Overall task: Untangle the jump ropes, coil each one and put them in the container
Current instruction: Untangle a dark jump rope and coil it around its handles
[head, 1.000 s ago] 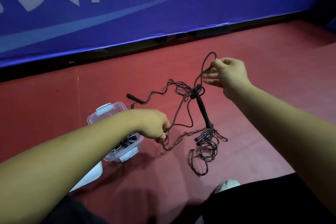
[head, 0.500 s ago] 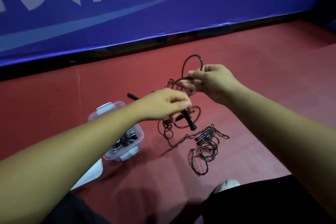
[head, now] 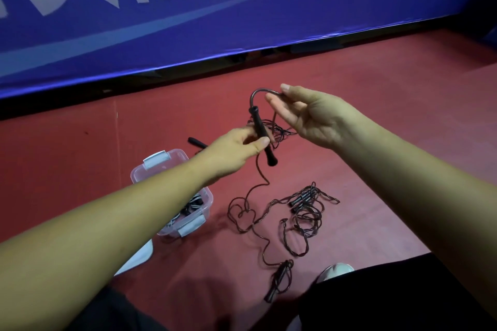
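My left hand (head: 238,148) pinches a black jump-rope handle (head: 262,137) held upright above the red floor. Its thin dark cord (head: 258,94) arches from the handle's top to my right hand (head: 309,115), which pinches it between thumb and forefinger, the other fingers spread. More cord hangs from the handle down to loose loops (head: 242,212) on the floor. A second tangled rope (head: 309,212) with black handles lies to the right of those loops. Another handle (head: 277,285) lies near my knee. A clear plastic container (head: 172,166) stands under my left forearm, with coiled ropes inside.
A blue banner wall (head: 242,21) runs along the back of the red floor. One more black handle (head: 196,142) lies behind the container. The container's white lid (head: 134,258) lies at its near side. My shoe tip (head: 336,270) and dark trouser legs fill the bottom edge.
My left hand has risen from the floor and taken hold of the handle, lifting it upright. My right hand moved slightly up, still holding the cord's arch. Slack cord dropped to the floor.
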`<state>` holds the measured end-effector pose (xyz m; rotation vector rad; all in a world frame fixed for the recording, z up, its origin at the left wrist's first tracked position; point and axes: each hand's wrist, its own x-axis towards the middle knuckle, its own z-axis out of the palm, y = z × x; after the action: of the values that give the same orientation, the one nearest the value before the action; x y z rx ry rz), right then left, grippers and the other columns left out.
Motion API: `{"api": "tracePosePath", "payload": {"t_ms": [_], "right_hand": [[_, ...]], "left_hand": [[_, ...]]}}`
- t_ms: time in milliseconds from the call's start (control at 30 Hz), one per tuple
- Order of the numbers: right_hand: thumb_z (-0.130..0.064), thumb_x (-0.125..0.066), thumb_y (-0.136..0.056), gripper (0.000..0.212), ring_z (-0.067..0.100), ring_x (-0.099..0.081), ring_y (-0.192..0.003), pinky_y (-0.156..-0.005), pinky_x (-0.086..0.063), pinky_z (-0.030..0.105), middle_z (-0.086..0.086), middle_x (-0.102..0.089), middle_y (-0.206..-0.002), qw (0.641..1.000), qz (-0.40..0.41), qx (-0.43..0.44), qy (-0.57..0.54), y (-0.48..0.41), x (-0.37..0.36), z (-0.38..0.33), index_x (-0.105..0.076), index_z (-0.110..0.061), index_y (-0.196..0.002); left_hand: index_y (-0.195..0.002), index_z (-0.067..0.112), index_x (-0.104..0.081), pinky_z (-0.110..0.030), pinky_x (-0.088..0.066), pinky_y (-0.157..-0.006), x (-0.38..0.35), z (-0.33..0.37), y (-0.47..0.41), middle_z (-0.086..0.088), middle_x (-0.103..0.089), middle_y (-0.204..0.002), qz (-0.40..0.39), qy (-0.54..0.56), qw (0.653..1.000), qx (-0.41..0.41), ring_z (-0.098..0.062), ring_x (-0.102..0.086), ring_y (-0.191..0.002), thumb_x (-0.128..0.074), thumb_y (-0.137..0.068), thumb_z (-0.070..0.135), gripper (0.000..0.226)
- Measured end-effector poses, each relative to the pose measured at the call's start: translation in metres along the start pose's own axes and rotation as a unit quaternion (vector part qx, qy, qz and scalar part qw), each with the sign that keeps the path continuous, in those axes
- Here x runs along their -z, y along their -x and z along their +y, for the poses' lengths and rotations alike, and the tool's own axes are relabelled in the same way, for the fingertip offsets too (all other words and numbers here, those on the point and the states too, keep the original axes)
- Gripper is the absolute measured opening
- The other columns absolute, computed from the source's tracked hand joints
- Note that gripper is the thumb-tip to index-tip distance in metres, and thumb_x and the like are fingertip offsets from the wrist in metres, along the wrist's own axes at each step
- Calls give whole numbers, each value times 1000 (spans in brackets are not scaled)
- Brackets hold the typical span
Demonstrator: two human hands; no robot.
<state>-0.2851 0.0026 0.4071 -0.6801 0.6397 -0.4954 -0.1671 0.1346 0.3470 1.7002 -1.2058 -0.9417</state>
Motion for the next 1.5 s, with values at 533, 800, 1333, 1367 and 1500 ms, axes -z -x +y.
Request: {"api": "tracePosePath", "payload": {"t_ms": [533,800,1333,1367,1500], "right_hand": [[-15,-52,-86,24,30,-63,-72,-86,-52,40,19,-51,-78,927,-195,-19,320,-12,34,5,-73,-5,-79],[-19,-54,-102,21,26,-70,-81,-84,-56,41,11,-64,-78,806,-142,-26,574,-23,66,4,-61,-11,-85],[-25,-68,-94,22,12,-49,-50,-49,-42,29,-6,-56,-56,706,-168,204,657,-4,11,5,-67,-10,-78],[-26,-68,-94,22,11,-49,-49,-49,-42,29,-7,-55,-55,708,-168,209,654,-3,10,4,-67,-10,-79],[-26,-68,-95,22,12,-54,-52,-53,-44,26,1,-62,-61,724,-176,186,641,-3,15,3,-68,-8,-82]], "left_hand": [[-87,14,-50,-14,-16,-35,32,33,4,5,-30,-52,-26,447,894,18,-3,-23,-31,-41,-100,27,20],[-76,13,-47,-16,-19,-29,69,22,-7,9,-27,-45,168,550,818,34,-2,-22,-31,-43,-103,25,29],[-98,8,-47,-19,-29,-36,53,32,4,-7,-70,-87,13,69,997,28,-18,-55,-41,-52,-99,5,6],[-95,9,-49,-19,-28,-37,53,31,4,-5,-65,-75,12,44,999,26,-15,-48,-38,-53,-99,6,7],[-85,12,-50,-15,-20,-37,59,34,-1,1,-44,-56,59,169,984,7,-8,-31,-35,-50,-96,-2,18]]}}
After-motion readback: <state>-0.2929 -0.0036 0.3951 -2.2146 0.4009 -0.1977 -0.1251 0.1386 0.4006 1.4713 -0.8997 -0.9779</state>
